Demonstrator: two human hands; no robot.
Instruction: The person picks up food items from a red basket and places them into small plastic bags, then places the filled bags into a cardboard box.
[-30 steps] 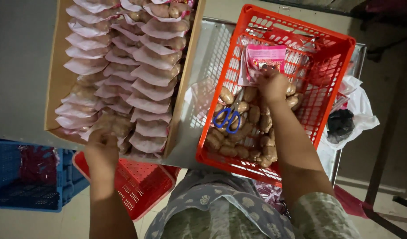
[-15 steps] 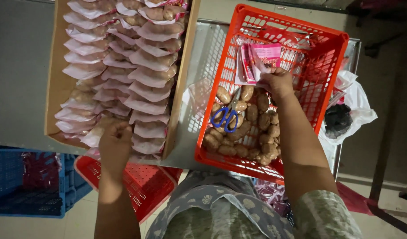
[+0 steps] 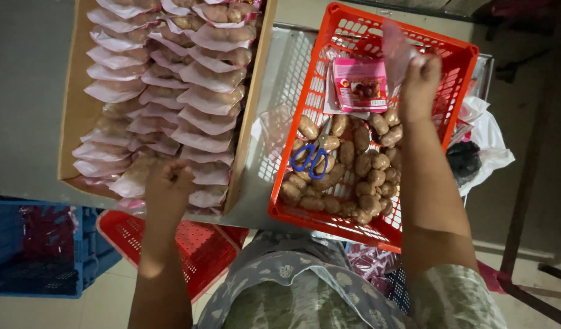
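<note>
Head view, first speaker: What does each hand do?

Second speaker: The right hand [image 3: 419, 82] is raised over the far part of the orange crate [image 3: 457, 73], fingers pinched together on a thin clear pouch [image 3: 395, 52], which hangs open-side down. I think it is held high so it opens freely. The left hand [image 3: 169, 183] is closed on a filled pouch [image 3: 131, 180] at the near end of the cardboard box [image 3: 79, 116], at the end of the row.

First speaker: And the containers?

Second speaker: The box holds overlapping rows of filled pouches. The crate, on the metal tabletop [image 3: 280, 79], holds loose brown pieces [image 3: 353, 170], blue-handled scissors [image 3: 311, 161] on top of them, and a stack of pink packets [image 3: 361, 85] against the far side. Below the tabletop stand a red crate [image 3: 189, 244] and a blue crate [image 3: 36, 250].
</note>
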